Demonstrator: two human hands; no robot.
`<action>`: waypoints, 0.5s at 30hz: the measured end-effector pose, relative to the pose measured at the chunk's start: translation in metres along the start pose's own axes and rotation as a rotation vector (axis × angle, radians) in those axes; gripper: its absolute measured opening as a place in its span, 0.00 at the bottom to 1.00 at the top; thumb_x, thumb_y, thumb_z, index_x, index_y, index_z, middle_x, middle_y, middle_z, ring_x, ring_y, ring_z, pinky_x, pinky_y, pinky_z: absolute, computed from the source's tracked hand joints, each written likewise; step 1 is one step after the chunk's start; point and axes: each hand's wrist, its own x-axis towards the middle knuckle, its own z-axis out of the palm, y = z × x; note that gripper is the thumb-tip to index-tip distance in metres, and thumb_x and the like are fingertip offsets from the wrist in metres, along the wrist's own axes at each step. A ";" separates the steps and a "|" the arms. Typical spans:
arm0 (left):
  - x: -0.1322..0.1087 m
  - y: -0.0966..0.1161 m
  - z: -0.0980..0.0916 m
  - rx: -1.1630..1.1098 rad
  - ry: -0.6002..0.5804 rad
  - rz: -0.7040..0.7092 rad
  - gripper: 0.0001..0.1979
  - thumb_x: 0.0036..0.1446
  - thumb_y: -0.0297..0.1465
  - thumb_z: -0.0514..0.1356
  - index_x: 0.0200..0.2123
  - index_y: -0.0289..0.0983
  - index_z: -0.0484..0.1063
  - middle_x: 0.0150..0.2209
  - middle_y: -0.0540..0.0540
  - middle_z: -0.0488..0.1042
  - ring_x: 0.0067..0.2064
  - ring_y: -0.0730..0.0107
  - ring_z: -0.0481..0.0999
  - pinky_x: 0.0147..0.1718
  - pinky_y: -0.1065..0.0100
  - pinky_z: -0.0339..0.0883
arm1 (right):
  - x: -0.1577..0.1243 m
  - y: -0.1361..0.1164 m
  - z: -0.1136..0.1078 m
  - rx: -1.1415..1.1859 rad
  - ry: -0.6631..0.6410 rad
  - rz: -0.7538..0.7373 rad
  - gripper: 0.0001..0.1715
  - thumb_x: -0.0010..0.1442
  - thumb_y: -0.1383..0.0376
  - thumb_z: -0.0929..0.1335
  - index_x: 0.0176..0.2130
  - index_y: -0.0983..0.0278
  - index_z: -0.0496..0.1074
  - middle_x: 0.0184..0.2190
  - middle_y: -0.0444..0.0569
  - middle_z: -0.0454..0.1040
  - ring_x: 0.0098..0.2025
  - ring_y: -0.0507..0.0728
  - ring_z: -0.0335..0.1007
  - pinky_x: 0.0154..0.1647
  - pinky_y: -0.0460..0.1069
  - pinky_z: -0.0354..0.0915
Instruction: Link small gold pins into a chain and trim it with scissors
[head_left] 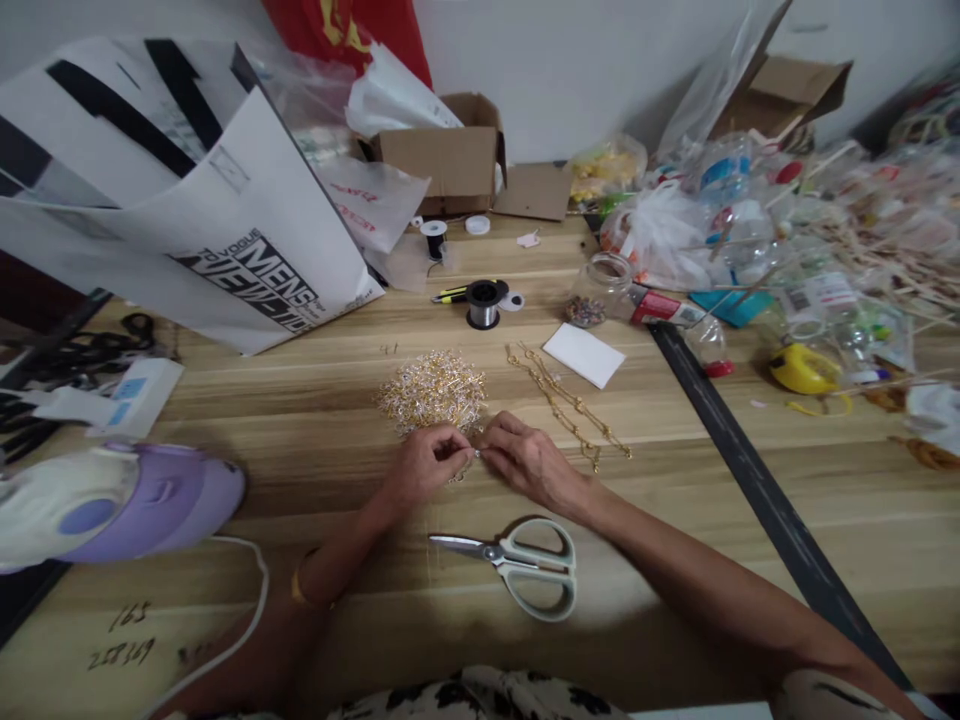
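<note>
My left hand (424, 462) and my right hand (529, 462) meet fingertip to fingertip over the wooden table (315, 440), both pinched on a small gold bead piece (470, 458) between them. Just beyond my fingers lies a heap of gold and white bead pieces (433, 388). To the right of the heap, two finished gold chains (566, 405) stretch across the wood. Pale-handled scissors (517, 562) lie shut on the table just below my hands.
A spool of wire (484, 302), a small glass jar (594, 290) and a white pad (583, 354) sit further back. A large white shopping bag (195, 200) leans at the left, a purple and white appliance (112, 500) near the left edge. Bags and sticks clutter the right.
</note>
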 end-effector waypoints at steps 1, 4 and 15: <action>0.000 -0.001 0.000 0.012 0.006 0.013 0.07 0.49 0.28 0.59 0.22 0.33 0.70 0.22 0.50 0.68 0.25 0.76 0.65 0.24 0.75 0.58 | 0.000 0.001 0.000 0.020 0.003 -0.007 0.07 0.63 0.72 0.62 0.38 0.64 0.68 0.36 0.49 0.67 0.36 0.53 0.67 0.37 0.46 0.63; 0.001 -0.002 -0.002 0.023 0.030 0.067 0.06 0.49 0.28 0.60 0.22 0.33 0.71 0.25 0.48 0.69 0.27 0.75 0.67 0.25 0.75 0.60 | 0.001 0.002 0.001 0.055 0.008 -0.022 0.07 0.63 0.72 0.62 0.38 0.64 0.68 0.34 0.49 0.69 0.35 0.53 0.67 0.36 0.46 0.63; 0.004 -0.002 0.000 -0.400 0.042 -0.025 0.07 0.44 0.30 0.66 0.22 0.33 0.73 0.28 0.45 0.76 0.32 0.69 0.74 0.34 0.69 0.67 | 0.002 -0.004 0.001 0.079 -0.022 -0.020 0.07 0.63 0.73 0.61 0.36 0.64 0.68 0.32 0.48 0.70 0.34 0.53 0.67 0.35 0.46 0.62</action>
